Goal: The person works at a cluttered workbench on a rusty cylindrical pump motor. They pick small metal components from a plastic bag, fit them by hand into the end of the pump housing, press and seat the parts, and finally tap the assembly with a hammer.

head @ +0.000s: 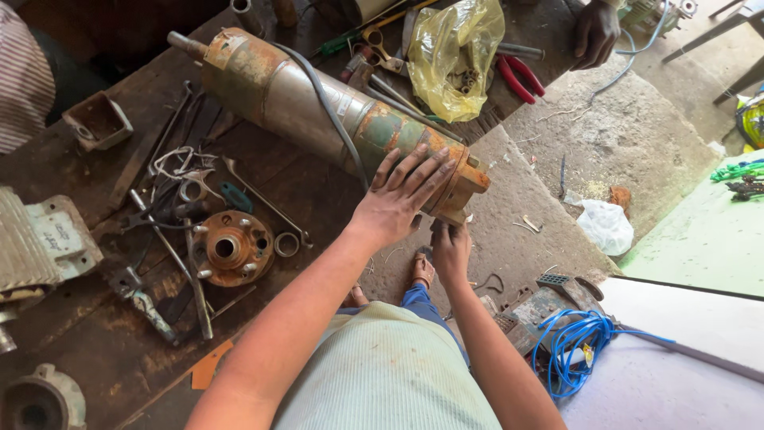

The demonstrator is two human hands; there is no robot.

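A long rusty pump (334, 111) lies slantwise across the wooden bench (95, 350), its near end jutting past the bench edge, which leaves that end free to reach from below. The person's left hand (402, 195) lies flat on the pump close to that end, fingers spread wide and pressing down, apparently to keep the round body from rolling. The right hand (451, 251) comes up under the overhanging end cap (465, 187); its fingers are curled there, but what they grip, if anything, cannot be told. A grey cable (326, 99) runs along the top of the pump. Left of the arm a rusty flange (232, 248) and loose spanners (263, 199) lie within reach. On the far side sit a yellow bag (454, 56) and red pliers (519, 77), where another person's hand (595, 33) rests on the bench.
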